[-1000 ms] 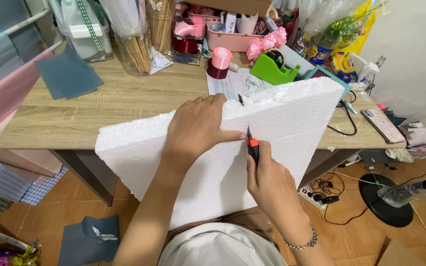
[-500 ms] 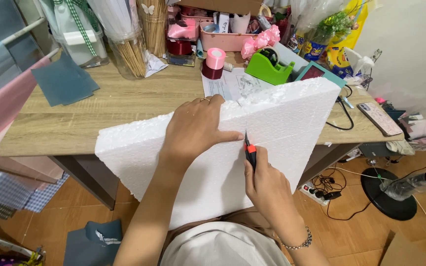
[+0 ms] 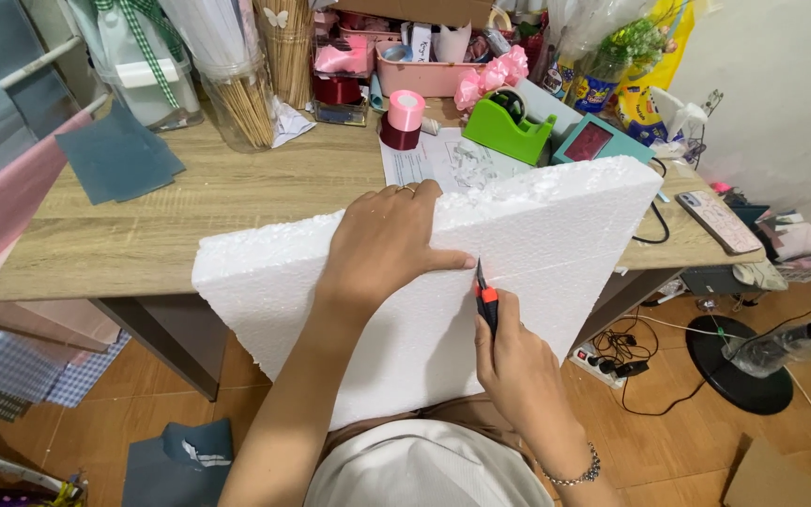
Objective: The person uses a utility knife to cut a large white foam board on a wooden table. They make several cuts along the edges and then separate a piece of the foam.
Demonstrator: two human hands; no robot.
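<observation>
Now — left hand (image 3: 382,249) flat on foam slab (image 3: 556,235) | right hand (image 3: 513,361) fingers clamp knife (image 3: 485,300) | tape dispenser (image 3: 509,127) behind

- I read this as a home craft corner, gift-wrap or florist type work.
- Wooden bench (image 3: 190,221) crowded along the back: ribbon spools (image 3: 404,117), green tape dispenser (image 3: 509,127), jar of wooden sticks (image 3: 241,94), pink basket (image 3: 424,75) of supplies.
- Coloured paper rolls (image 3: 11,188) racked on the left.
- Tiled floor (image 3: 696,432), power strip (image 3: 603,361), loose cables.
</observation>
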